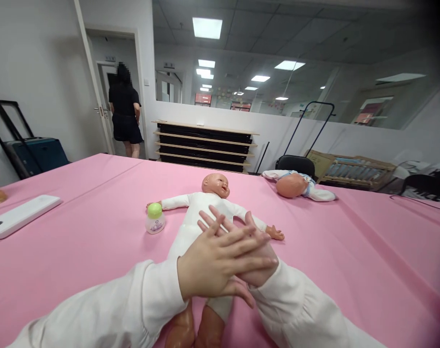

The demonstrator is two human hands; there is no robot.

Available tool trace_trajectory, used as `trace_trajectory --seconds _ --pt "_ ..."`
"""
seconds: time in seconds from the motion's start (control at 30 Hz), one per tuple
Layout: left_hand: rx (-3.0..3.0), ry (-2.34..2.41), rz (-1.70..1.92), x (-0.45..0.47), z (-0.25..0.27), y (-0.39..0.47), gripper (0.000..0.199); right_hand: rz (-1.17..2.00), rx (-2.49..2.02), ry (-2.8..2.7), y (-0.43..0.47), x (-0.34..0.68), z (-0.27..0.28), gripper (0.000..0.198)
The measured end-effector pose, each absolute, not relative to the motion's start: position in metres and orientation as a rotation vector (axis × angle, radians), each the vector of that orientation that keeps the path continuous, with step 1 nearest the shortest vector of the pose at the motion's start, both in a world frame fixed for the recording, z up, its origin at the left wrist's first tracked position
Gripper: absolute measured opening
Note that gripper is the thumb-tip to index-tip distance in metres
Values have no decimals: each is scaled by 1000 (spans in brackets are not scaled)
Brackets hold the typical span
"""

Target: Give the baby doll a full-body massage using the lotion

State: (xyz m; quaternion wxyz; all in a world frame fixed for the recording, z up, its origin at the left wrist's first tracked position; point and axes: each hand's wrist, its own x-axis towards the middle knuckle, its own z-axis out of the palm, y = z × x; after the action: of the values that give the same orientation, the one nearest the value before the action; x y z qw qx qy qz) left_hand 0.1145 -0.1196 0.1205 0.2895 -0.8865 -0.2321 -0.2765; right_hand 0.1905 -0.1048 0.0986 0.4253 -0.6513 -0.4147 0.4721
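Observation:
Palm to palm, my two hands cross above a baby doll. My left hand point(220, 261) lies on top with its fingers stretched out over the other palm. Beneath it, my right hand point(261, 258) is partly covered, its fingers spread and pointing up to the left. The baby doll point(194, 217) lies on its back in a white cloth suit, arms out and head away from me. Beside the doll's arm on the left stands a small clear jar with a green lid point(155, 218). Nothing shows between my palms.
A pink cloth point(96, 212) covers the table. Another doll point(292, 185) lies at its far right. A white flat device point(24, 216) is at the left. Behind are stacked black-and-wood boards point(205, 145), a chair point(295, 164) and a person point(124, 111) in the doorway.

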Motion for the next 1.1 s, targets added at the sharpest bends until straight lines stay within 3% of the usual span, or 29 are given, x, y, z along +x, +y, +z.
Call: trace_trajectory --seconds 0.17,0.27,0.37,0.47,0.53,0.7,0.87,1.1 --pt "-2373 -625 -704 116 120 -122 59 1126 -1438 -780 -116 198 102 41" --pt "-2353 -691 -744 113 122 -120 61 1525 -1190 -878 -113 217 127 44" --pt "-2393 -663 -723 115 120 -121 60 1956 -830 -1011 -103 238 148 61" --pt "-2449 -603 -732 117 113 -120 54 2105 -516 -1147 -85 248 144 71" --pt "-2458 -596 -773 116 107 -115 43 1945 -497 -1323 -70 251 126 60" --pt "-2467 -783 -821 103 97 -95 25 1112 -825 -1863 -28 262 76 26" --pt "-2453 -1326 -1063 93 100 -52 26 1061 -825 -1598 25 274 72 25" --pt "-2398 -1896 -1532 110 111 91 27 1040 -1101 -1228 140 260 76 34"
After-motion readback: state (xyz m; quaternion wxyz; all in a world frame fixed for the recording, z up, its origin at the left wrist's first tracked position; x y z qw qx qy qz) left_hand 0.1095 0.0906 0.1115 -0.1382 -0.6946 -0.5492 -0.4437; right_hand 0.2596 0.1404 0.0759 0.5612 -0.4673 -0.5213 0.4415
